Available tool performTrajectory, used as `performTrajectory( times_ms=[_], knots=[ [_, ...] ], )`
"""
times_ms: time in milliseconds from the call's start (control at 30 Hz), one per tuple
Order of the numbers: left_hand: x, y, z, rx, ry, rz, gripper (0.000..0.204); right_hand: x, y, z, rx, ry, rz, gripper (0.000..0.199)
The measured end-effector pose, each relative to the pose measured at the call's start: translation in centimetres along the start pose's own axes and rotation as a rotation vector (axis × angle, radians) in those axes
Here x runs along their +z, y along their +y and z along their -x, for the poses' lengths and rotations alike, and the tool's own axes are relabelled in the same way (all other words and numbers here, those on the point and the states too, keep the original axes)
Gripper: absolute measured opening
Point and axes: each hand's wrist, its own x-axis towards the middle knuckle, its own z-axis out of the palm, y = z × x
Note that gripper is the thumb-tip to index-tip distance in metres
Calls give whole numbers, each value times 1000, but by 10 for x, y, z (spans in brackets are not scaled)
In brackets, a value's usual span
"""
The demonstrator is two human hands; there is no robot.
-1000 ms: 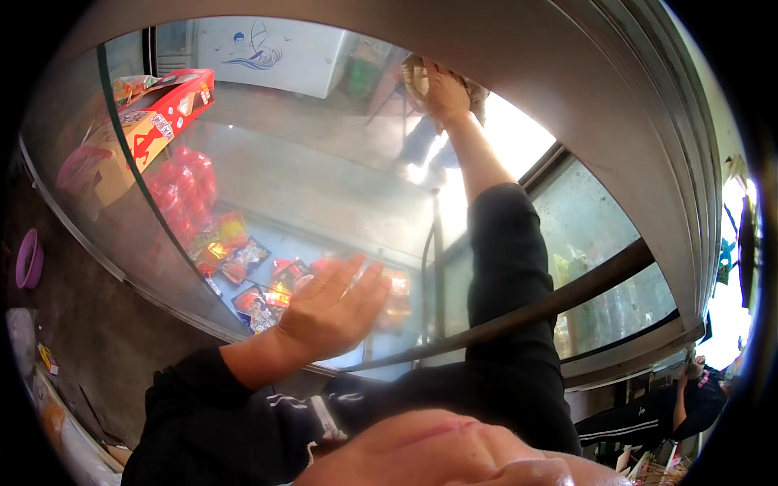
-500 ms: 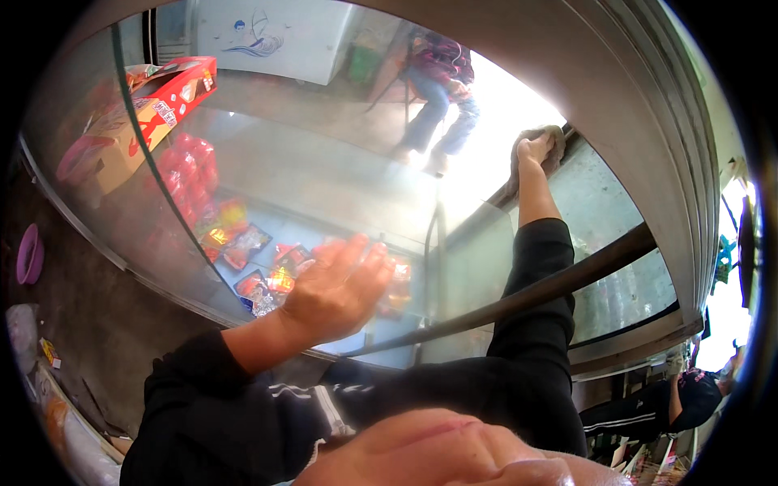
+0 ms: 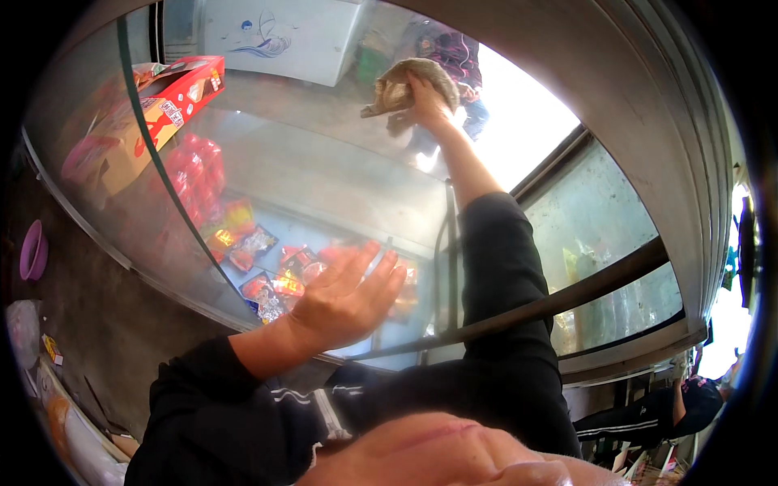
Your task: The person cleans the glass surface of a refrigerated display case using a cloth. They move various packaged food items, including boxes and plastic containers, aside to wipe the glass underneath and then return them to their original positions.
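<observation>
My right hand (image 3: 428, 101), its arm stretched far forward, presses a beige-brown cloth (image 3: 412, 78) against the upper part of a large glass pane (image 3: 324, 146). The cloth is bunched under the fingers, and a faint reflection of it shows just below. Lower down, my left hand (image 3: 344, 296) is open with fingers stretched out, at the glass and holding nothing; whether the palm touches it I cannot tell. Behind the pane near that hand lie several shiny red and yellow snack packets (image 3: 296, 267) on a pale blue surface.
A red and tan carton (image 3: 162, 117) and red-wrapped goods (image 3: 194, 174) stand at the left behind the glass. A dark bar (image 3: 600, 283) crosses in front of my right arm. A purple basin (image 3: 33, 251) is on the floor. One person (image 3: 454, 61) sits beyond the glass.
My right hand has swept the cloth leftward and up across the glass, away from the frame edge at the right. My left hand has stayed nearly in place.
</observation>
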Motion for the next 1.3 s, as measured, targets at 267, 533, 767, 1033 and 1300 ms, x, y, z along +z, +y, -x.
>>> performTrajectory(
  times_ms=[267, 533, 767, 1033, 1300],
  knots=[
    [0, 1, 0, 8, 0, 27, 33, -44, 61, 63, 255, 404, 65, 73],
    [-2, 1, -1, 21, 4, 52, 34, -53, 144, 100, 1065, 824, -105, 70],
    [-5, 3, -3, 17, 24, 54, 32, -23, 93, 38, 118, 511, 171, 70],
    [-4, 5, -1, -8, 42, 32, 32, -20, 63, 40, 98, 29, 203, 64],
    [-9, 7, -4, 21, 42, 39, 33, -65, 157, 121, 927, 539, -32, 35]
  ],
)
